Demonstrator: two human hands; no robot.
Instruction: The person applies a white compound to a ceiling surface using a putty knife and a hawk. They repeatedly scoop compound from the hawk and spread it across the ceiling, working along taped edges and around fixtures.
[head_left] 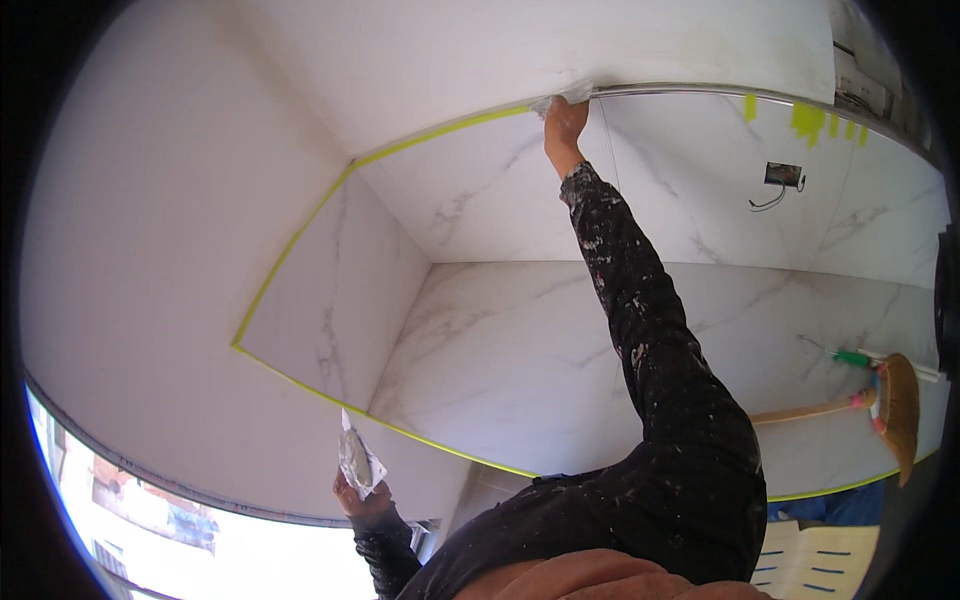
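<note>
My left hand [368, 503], low at the left, is closed around a pointed trowel [355, 459] heaped with whitish putty. The trowel stands upright, apart from the tiled surfaces. Stretched far up, my right hand [567, 122] is closed on a thin flat scraper [562, 97] smeared with white. That scraper lies against the wall at the upper edge of the marbled panel [480, 190]. Yellow-green masking tape [440, 132] runs to it from the left. To its right a shiny metal trim [690, 90] follows the same edge. My right fingers are partly hidden.
An open electrical box [783, 174] with loose wires sits in the panel. A broom [897, 410] and a green-handled tool [851, 357] lie at the right. Tape strips [808, 122] hang at the upper right. A bright window [200, 520] is lower left.
</note>
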